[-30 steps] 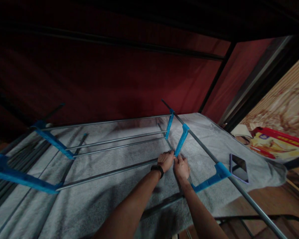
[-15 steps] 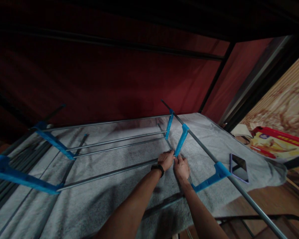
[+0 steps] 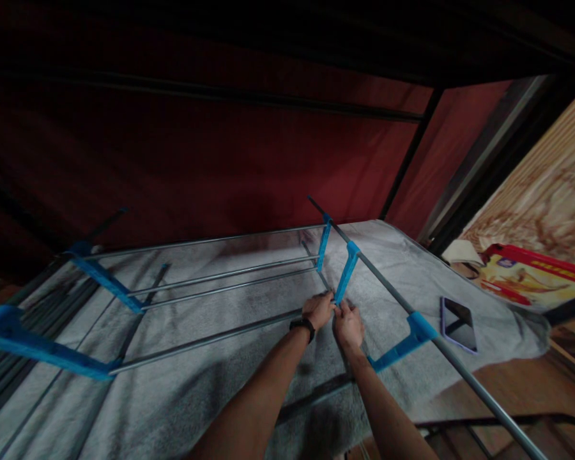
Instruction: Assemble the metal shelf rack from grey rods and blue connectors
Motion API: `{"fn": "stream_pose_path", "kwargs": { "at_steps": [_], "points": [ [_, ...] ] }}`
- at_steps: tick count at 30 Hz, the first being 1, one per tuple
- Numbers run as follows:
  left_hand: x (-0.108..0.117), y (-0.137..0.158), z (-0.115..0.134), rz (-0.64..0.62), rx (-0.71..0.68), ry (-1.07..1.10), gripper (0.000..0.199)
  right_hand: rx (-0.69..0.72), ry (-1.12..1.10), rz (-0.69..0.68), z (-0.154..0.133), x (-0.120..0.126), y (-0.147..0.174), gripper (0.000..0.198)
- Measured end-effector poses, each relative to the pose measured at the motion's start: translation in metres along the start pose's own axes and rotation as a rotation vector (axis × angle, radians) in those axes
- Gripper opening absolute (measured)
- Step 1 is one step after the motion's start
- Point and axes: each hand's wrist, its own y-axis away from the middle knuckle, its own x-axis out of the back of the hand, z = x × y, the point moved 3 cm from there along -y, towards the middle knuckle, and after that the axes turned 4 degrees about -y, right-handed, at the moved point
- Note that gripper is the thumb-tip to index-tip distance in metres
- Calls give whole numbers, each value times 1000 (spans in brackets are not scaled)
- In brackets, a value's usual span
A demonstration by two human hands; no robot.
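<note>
A rack of grey metal tubes and blue plastic brackets lies on the grey blanket. My left hand (image 3: 317, 311), with a black band on its wrist, closes around the right end of a long tube (image 3: 220, 341). Close beside it, my right hand (image 3: 349, 326) grips the lower end of a blue bracket (image 3: 347, 271), where tube and bracket meet. My fingers hide the joint itself. The bracket's upper end sits on a long side tube (image 3: 386, 280). Another blue bracket (image 3: 405, 342) hangs on that tube, right of my right forearm.
At the left are blue brackets (image 3: 52, 351) and a bundle of loose tubes (image 3: 38, 319). A phone (image 3: 459, 324) lies on the blanket (image 3: 402, 255) at the right, near a red and yellow box (image 3: 536, 276). A red wall (image 3: 220, 166) and dark frame bars stand behind.
Both hands stay at the same joint with almost the same grip. The view has shifted slightly, and the rack's left side appears a little lower.
</note>
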Motion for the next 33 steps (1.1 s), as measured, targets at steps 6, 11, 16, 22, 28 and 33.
{"fn": "stream_pose_path", "kwargs": {
  "at_steps": [6, 11, 16, 22, 28, 33],
  "points": [
    [-3, -3, -5, 13, 13, 37, 23, 0, -11, -11, 0, 0, 0, 43],
    [-9, -4, -8, 25, 6, 45, 25, 18, 13, 32, 1, -5, -1, 43],
    [-8, -3, -5, 47, -16, 30, 25, 25, 26, 24, 1, -4, 0, 44],
    [-3, -3, -4, 26, -29, 5, 27, 7, 30, -11, -2, 1, 2, 45],
    [-6, -6, -4, 21, -30, -5, 28, 2, 40, -14, -2, 0, 2, 44],
    [-8, -8, -5, 16, -34, -18, 30, 36, 66, 11, -1, -2, 1, 42]
  ]
}}
